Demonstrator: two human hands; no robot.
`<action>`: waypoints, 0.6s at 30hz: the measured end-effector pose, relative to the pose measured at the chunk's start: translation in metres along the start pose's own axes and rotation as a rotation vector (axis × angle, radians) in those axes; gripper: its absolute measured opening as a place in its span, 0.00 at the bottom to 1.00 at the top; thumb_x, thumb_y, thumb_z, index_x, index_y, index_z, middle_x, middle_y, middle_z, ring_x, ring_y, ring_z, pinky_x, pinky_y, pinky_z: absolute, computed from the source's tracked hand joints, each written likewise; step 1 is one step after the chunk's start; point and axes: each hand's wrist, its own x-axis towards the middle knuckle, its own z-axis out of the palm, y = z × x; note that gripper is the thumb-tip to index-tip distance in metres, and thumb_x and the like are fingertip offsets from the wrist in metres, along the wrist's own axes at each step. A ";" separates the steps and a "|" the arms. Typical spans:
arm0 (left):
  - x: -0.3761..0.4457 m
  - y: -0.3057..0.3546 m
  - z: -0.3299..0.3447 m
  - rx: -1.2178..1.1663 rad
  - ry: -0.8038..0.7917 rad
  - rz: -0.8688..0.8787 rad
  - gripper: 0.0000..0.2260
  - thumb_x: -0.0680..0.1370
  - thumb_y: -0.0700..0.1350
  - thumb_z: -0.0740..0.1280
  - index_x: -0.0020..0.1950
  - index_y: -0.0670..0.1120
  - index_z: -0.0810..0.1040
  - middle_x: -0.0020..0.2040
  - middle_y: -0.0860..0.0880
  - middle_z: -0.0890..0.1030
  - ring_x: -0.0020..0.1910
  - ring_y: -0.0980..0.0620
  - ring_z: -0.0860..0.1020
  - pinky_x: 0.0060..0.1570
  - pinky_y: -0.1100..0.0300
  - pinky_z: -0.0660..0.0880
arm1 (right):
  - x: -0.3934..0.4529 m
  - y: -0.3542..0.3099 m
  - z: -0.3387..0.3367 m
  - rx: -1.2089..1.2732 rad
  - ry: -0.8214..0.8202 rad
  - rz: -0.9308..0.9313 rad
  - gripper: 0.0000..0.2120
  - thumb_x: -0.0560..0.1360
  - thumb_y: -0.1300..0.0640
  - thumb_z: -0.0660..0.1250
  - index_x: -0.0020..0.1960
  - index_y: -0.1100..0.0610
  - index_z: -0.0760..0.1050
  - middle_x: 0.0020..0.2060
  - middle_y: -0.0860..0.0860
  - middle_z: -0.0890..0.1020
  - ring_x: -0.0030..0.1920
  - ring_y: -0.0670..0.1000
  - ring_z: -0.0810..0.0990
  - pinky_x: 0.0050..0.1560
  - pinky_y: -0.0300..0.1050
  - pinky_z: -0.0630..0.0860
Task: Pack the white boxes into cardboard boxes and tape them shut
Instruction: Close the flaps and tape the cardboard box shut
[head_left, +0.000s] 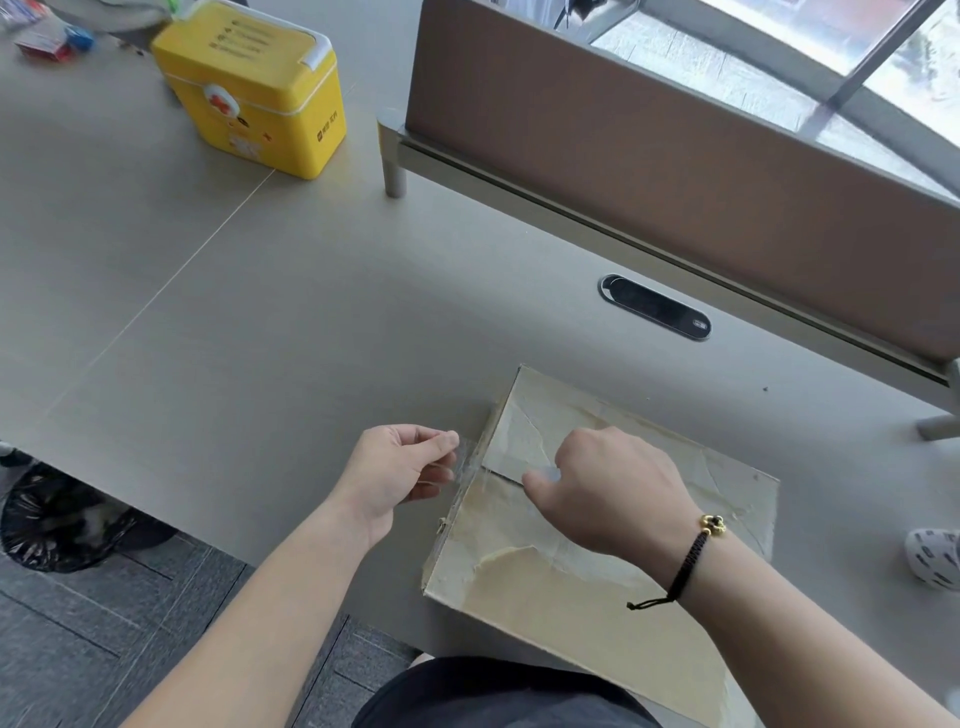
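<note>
The cardboard box (597, 519) lies closed on the tabletop (260, 338) under my right hand (618, 493), whose fingers press clear tape (467, 460) along the flap seam so it sticks. My left hand (400, 475), just off the box's edge, pinches the tape's free end between thumb and fingers to keep it taut.
</note>
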 end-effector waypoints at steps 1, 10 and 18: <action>0.000 0.000 0.000 -0.003 0.001 -0.001 0.04 0.77 0.43 0.74 0.44 0.43 0.84 0.37 0.48 0.84 0.31 0.54 0.80 0.33 0.62 0.76 | 0.000 0.000 0.000 -0.001 0.001 0.000 0.22 0.78 0.43 0.59 0.32 0.56 0.64 0.29 0.50 0.72 0.29 0.51 0.68 0.29 0.45 0.62; 0.003 -0.002 0.005 -0.012 0.019 -0.007 0.04 0.77 0.43 0.74 0.46 0.43 0.84 0.37 0.49 0.84 0.31 0.54 0.80 0.34 0.61 0.76 | 0.002 0.002 0.001 0.007 0.002 0.009 0.21 0.77 0.44 0.60 0.32 0.56 0.64 0.29 0.50 0.72 0.29 0.52 0.68 0.29 0.45 0.62; 0.005 -0.004 0.005 -0.018 0.026 -0.017 0.05 0.77 0.44 0.74 0.47 0.43 0.84 0.37 0.49 0.83 0.31 0.54 0.80 0.33 0.61 0.76 | 0.003 -0.001 -0.001 -0.005 -0.003 -0.002 0.20 0.77 0.45 0.60 0.31 0.56 0.63 0.29 0.50 0.71 0.29 0.51 0.66 0.30 0.44 0.62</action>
